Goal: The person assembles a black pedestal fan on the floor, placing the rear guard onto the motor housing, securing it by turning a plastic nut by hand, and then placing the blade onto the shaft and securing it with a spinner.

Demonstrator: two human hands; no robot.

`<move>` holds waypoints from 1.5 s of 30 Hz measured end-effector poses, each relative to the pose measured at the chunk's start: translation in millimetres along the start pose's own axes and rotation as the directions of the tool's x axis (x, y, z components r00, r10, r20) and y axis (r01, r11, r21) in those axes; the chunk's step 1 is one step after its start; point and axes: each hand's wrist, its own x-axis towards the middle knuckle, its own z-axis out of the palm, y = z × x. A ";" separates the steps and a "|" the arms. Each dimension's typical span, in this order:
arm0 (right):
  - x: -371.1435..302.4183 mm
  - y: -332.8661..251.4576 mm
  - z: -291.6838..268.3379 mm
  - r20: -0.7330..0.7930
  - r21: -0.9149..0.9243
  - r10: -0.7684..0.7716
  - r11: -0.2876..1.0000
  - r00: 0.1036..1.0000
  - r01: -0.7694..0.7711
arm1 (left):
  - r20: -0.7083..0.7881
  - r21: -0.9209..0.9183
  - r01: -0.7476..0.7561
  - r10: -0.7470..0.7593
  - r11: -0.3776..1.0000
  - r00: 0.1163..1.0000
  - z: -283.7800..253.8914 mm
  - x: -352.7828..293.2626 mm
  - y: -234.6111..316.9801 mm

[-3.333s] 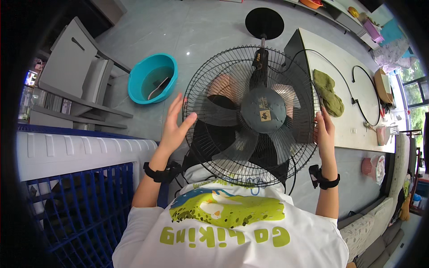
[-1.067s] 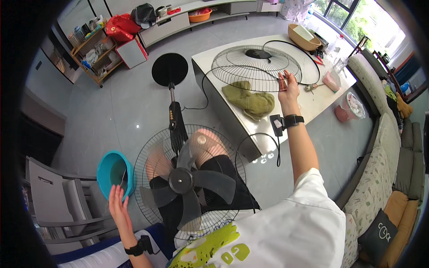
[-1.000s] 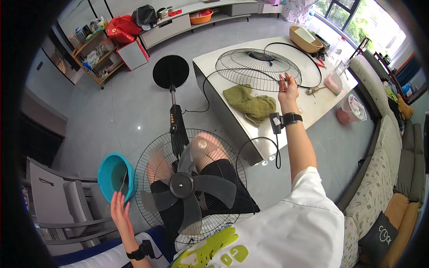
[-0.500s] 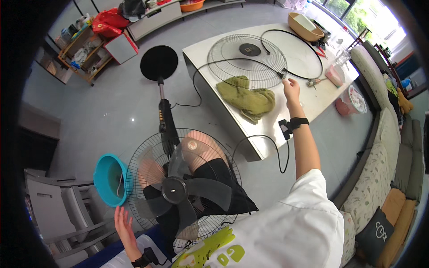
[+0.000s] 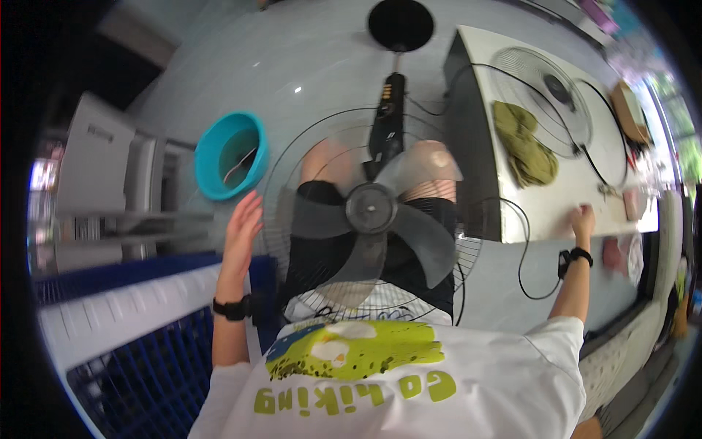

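Note:
A pedestal fan stands between my knees, its rear wire cage [image 5: 462,252] around dark translucent blades [image 5: 424,241] with a round hub. Its black control column [image 5: 390,110] runs away from me to a round black base [image 5: 400,25]. My left hand [image 5: 243,230] hovers by the cage's left edge, fingers stretched and holding nothing. Over the near right part of the white table my right hand [image 5: 583,222] is closed, fingers curled; what it holds, if anything, is hidden. The front fan grille [image 5: 537,69] lies on the table, beside a green cloth [image 5: 525,146].
A teal basin [image 5: 208,172] with water stands on the floor to the left. A blue and white plastic crate [image 5: 139,293] is beside my left arm. A black cable [image 5: 525,241] hangs off the white table [image 5: 526,208]; a sofa [image 5: 629,351] lies at right.
The view has swung left and down. My right hand has drawn back from beside the grille toward the table's near edge. My left hand stays open by the cage.

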 end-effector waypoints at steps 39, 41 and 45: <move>-221.6 -517.1 -131.5 0.238 0.646 -0.967 0.225 0.088 0.729 | 0.066 -0.162 -0.062 0.073 0.985 0.995 12.7 11.1 -41.0; -225.6 -514.3 -125.0 0.296 0.619 -0.954 0.236 0.056 0.749 | 0.065 -0.162 -0.065 0.076 0.985 0.995 12.4 11.5 -41.7; -226.0 -514.7 -125.0 0.281 0.620 -0.959 0.212 0.038 0.756 | 0.059 -0.181 -0.060 0.072 0.982 0.996 13.3 8.9 -40.8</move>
